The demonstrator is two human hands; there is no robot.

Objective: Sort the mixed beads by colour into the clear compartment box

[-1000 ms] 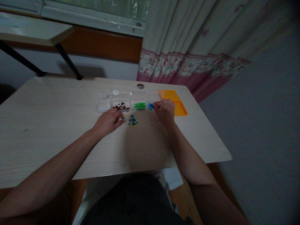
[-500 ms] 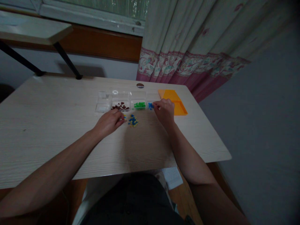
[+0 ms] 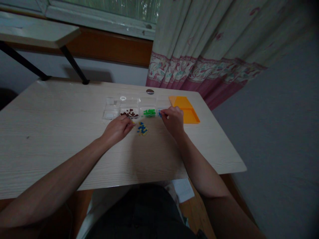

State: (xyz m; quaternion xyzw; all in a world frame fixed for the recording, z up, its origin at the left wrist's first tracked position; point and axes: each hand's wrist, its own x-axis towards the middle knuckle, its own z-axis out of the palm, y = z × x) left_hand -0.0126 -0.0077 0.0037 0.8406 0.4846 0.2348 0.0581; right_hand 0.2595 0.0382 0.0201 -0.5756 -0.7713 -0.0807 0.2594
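Note:
A clear compartment tray (image 3: 109, 114) lies on the pale wooden table (image 3: 62, 132); its cells hold brown pieces (image 3: 129, 114), green pieces (image 3: 149, 112) and blue pieces (image 3: 159, 113). A small heap of blue and yellow pieces (image 3: 142, 129) lies loose in front of it. My left hand (image 3: 117, 128) rests on the table left of the heap, fingers curled, fingertips touching a yellow piece at the heap's edge. My right hand (image 3: 172, 120) is at the tray's right end, fingers pinched together over the blue cell; what they pinch is too small to make out.
An orange lid or tray (image 3: 184, 109) lies to the right of my right hand, near the table's right edge. A dark round cap (image 3: 150, 91) sits in the tabletop at the back. Behind are a curtain (image 3: 199, 49) and another table (image 3: 37, 31).
My right hand has shifted slightly left over the blue cell. The left hand stays beside the heap. The view has moved a little.

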